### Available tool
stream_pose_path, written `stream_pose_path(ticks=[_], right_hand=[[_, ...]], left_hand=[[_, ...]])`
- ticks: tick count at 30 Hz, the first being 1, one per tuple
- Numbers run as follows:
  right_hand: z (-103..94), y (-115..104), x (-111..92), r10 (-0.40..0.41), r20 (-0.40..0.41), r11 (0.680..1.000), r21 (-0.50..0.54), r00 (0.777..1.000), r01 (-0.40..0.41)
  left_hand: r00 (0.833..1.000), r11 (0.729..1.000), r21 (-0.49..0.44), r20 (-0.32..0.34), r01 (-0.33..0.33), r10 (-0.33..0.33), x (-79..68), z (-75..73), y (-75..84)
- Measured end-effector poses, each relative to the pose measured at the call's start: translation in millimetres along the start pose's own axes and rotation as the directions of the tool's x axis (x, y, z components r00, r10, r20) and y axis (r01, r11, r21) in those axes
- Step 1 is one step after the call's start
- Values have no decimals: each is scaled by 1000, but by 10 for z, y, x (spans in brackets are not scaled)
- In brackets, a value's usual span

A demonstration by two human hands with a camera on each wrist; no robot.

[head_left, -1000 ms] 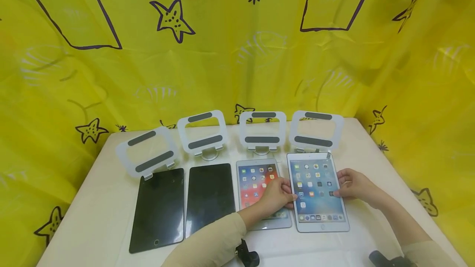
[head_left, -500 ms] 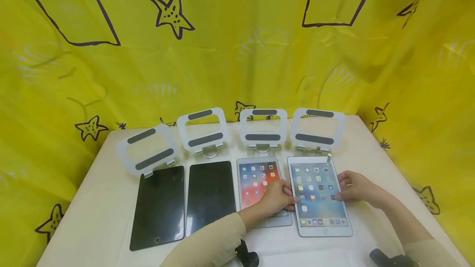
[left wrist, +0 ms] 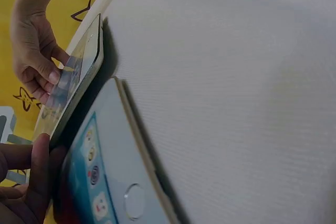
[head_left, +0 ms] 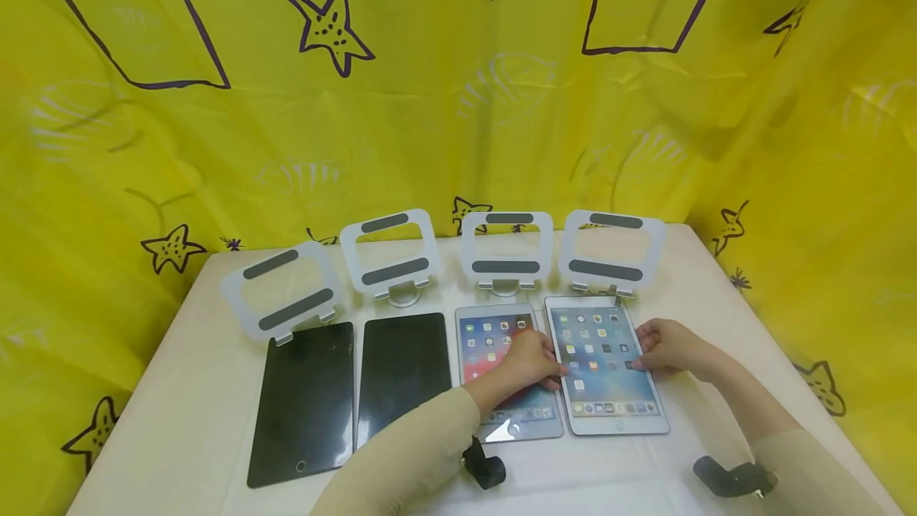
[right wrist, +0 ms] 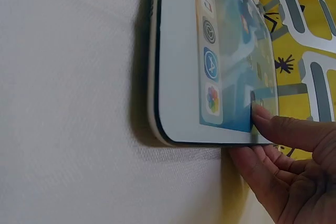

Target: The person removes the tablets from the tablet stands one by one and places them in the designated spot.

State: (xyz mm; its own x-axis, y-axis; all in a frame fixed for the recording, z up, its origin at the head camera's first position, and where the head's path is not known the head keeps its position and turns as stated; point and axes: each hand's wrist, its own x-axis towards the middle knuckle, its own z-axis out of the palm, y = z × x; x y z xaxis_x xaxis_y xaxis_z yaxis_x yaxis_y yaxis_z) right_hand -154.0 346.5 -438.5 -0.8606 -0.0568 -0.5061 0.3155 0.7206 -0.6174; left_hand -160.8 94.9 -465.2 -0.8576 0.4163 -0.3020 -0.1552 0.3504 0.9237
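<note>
A white tablet (head_left: 605, 365) with a lit blue home screen is gripped at its two long sides. My left hand (head_left: 526, 361) pinches the left edge, its wrist above a second lit tablet (head_left: 475, 329) with a red and blue screen. On the right edge, my right hand (head_left: 673, 346) has its thumb over the glass. In the right wrist view, that hand (right wrist: 299, 169) keeps its other fingers at the tablet's underside. A dark shadow shows under the held tablet (left wrist: 92, 48) in the left wrist view, where it sits slightly raised and tilted off the white table.
Several white stands with grey pads line the back, among them a right-hand stand (head_left: 605, 270) just behind the held tablet. Two dark-screened tablets, the nearer one (head_left: 401, 369) and the far-left one (head_left: 304, 396), lie to the left. A yellow curtain (head_left: 430, 134) encloses the table.
Both hands keep their grip. The held tablet first came slightly toward me, then shifted back and a little to the left, closer to the neighbouring tablet.
</note>
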Motion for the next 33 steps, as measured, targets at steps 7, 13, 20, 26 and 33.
stream_pose_path(ticks=[7,13,20,26,33], right_hand=[[-4,-64,15,18,-29,999,-28,999,-18],[-1,-224,-98,-32,-118,989,-148,993,14],[102,-468,-289,-115,-203,957,-286,972,53],[221,-670,-411,-191,-257,924,-374,947,85],[375,-824,-467,-309,-329,868,-482,892,123]], left_hand=[[997,995,79,20,68,-70,10,-78,121],[999,995,89,6,46,-47,-14,-103,116],[999,970,241,-32,-12,20,-66,-188,103],[991,922,377,-59,-85,116,-182,-336,108],[944,809,547,-93,-218,317,-404,-481,107]])
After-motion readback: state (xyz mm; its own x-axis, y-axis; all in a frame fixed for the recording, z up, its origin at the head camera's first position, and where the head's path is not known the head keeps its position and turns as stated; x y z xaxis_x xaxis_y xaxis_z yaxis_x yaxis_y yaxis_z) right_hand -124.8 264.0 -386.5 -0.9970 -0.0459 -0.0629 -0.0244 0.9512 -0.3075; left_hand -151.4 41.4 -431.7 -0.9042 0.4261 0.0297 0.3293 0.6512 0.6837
